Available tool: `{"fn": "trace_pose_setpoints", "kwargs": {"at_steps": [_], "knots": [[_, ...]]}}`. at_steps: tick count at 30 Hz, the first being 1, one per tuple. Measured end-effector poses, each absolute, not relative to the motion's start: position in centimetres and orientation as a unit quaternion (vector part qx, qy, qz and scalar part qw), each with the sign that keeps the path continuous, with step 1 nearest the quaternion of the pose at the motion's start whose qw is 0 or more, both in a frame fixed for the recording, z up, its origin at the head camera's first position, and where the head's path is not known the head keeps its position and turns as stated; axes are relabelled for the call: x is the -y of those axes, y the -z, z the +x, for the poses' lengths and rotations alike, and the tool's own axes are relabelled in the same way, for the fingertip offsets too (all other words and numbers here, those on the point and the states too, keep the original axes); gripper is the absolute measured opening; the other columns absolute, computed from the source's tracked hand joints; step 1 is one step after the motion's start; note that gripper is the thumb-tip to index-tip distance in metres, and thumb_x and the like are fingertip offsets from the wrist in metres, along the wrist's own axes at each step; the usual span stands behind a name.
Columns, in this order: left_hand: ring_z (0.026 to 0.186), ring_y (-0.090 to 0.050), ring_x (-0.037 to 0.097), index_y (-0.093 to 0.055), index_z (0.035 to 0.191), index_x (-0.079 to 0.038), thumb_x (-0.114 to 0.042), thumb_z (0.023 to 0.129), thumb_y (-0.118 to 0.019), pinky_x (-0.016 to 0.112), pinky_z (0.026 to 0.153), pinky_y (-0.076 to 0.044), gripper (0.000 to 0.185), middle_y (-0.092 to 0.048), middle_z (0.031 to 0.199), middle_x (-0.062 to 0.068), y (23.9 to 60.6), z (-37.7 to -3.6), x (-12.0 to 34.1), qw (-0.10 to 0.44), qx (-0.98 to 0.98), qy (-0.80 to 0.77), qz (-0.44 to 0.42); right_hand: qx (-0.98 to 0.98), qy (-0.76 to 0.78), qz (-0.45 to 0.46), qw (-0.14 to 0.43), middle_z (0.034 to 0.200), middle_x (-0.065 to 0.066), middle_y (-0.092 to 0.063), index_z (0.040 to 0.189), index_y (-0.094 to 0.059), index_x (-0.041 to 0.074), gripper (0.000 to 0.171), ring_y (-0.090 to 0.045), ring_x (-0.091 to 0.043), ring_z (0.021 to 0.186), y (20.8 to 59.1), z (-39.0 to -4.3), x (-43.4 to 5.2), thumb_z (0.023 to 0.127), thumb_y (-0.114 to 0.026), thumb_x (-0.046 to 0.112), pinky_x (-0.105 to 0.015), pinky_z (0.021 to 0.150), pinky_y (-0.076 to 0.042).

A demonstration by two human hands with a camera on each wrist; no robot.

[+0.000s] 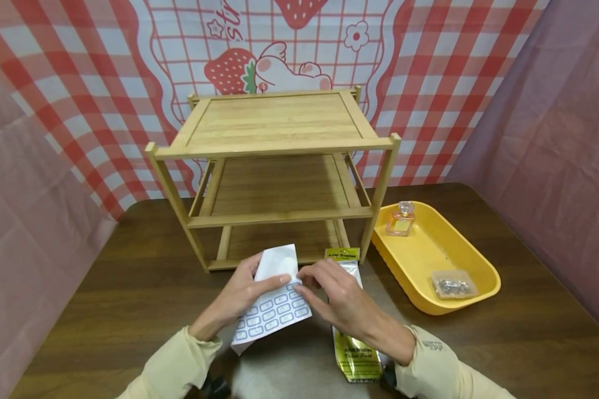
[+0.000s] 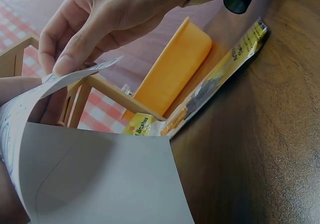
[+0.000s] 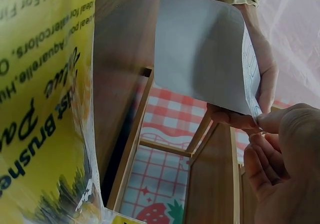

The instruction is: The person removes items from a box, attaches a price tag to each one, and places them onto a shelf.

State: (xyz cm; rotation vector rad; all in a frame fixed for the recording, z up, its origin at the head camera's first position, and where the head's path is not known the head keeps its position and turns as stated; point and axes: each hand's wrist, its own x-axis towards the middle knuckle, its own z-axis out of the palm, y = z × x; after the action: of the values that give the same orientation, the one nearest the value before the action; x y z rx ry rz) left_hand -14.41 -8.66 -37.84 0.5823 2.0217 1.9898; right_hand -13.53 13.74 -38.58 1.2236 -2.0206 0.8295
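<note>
Both sleeves came in low at the bottom of the head view, and both hands were on the sticker sheet [image 1: 274, 302], held just above the desk [image 1: 130, 288] in front of the wooden shelf rack [image 1: 274, 166]. Left hand [image 1: 239, 296] gripped the sheet's left edge, thumb laid across its printed face, fingers curled behind it. Right hand [image 1: 336, 296] pinched the upper right part of the sheet between thumb and fingertips; the right wrist view showed that pinch right at the paper's edge, the sheet bowed over. Under the right wrist lay a yellow brush packet [image 1: 354, 338], flat on the desk, its header card touching the foot of the rack. Off to the right sat a yellow tray [image 1: 479, 266] with a small perfume bottle [image 1: 401, 219] at its far end and a little clear bag [image 1: 453, 285] at its near end.
</note>
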Motion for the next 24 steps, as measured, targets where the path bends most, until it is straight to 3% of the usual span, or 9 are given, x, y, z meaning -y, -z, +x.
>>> {"fn": "trace_pose_setpoints", "kwargs": {"at_steps": [13, 20, 24], "knots": [[0.071, -0.068, 0.016, -0.057, 0.127, 0.009, -0.01, 0.097, -0.07, 0.026, 0.062, -0.057, 0.038, -0.068, 0.092, 0.01, 37.63, -14.36, 8.4, 0.117, -0.697, -0.681, 0.191, 0.77, -0.317, 0.458, 0.311, 0.089, 0.0, -0.062, 0.102, -0.064, 0.004, 0.012, -0.057, -0.015, 0.078, 38.61, -13.45, -13.67, 0.102, -0.066, 0.016, -0.022, 0.071, -0.05], [0.071, -0.068, 0.016, -0.058, 0.125, 0.008, -0.011, 0.098, -0.07, 0.026, 0.063, -0.057, 0.035, -0.068, 0.092, 0.011, 37.67, -14.46, 8.43, 0.112, -0.704, -0.673, 0.195, 0.777, -0.317, 0.455, 0.299, 0.091, 0.0, -0.061, 0.1, -0.064, 0.005, 0.015, -0.056, -0.014, 0.08, 38.53, -13.29, -13.56, 0.09, -0.075, 0.003, -0.022, 0.073, -0.05], [0.07, -0.067, 0.016, -0.059, 0.123, 0.007, -0.012, 0.098, -0.07, 0.026, 0.062, -0.057, 0.034, -0.068, 0.09, 0.011, 37.66, -14.55, 8.43, 0.106, -0.715, -0.663, 0.194, 0.782, -0.32, 0.45, 0.289, 0.091, 0.0, -0.061, 0.1, -0.064, 0.005, 0.018, -0.056, -0.013, 0.082, 38.46, -13.18, -13.56, 0.088, -0.076, 0.001, -0.021, 0.074, -0.051]]}}
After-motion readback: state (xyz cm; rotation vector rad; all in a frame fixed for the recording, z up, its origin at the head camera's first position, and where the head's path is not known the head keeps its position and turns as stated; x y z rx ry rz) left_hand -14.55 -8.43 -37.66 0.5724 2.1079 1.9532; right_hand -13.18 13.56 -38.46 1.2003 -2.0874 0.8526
